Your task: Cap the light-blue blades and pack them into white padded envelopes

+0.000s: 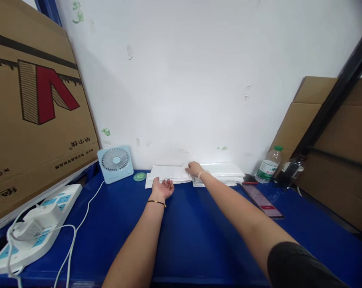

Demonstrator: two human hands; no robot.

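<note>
Two flat stacks of white sheets or packets lie side by side on the blue table against the wall: a left stack [169, 172] and a right stack [226, 169]. My left hand [163, 189], palm up with its fingers apart and slightly curled, is at the front edge of the left stack and holds nothing. Where the two stacks meet, my right hand [194, 169] reaches over them with its fingers bent down and close together at the left stack's right end. What lies between those fingertips is too small to make out.
A light blue fan [115, 164] and a green disc [139, 177] stand left of the stacks. A power strip [53, 216] with cables lies at the left beside a large carton [33, 112]. Rightward are a phone [262, 200], a water bottle [268, 165], a dark bottle [290, 171] and cardboard [346, 160].
</note>
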